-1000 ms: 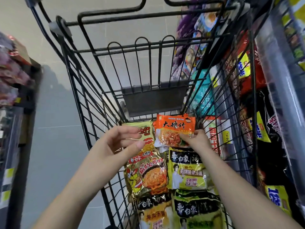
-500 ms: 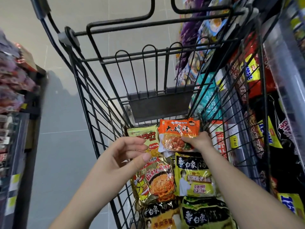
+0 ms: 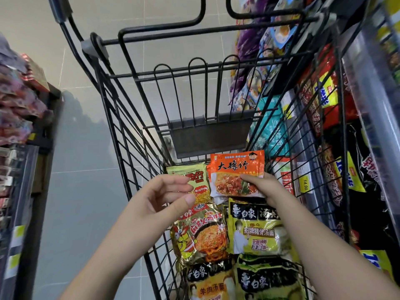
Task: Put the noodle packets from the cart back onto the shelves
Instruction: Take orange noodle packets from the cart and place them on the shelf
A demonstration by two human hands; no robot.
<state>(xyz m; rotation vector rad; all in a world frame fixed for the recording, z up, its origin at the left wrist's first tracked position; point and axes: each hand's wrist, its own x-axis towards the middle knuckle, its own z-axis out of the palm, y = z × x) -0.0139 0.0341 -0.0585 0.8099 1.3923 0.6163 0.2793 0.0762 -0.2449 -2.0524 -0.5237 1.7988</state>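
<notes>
My right hand (image 3: 262,189) pinches the orange packet (image 3: 236,172) by its lower corner, holding it above the other packets (image 3: 255,230) in the cart (image 3: 210,135), I judge to carry it out. My left hand (image 3: 160,204) hovers open and empty at its nine o'clock. The shelves (image 3: 365,94) stand at three o'clock.

Right hand (image 3: 263,187) pinches orange packet (image 3: 236,172) above cart (image 3: 129,135) — left hand (image 3: 160,202) loose, empty.
</notes>
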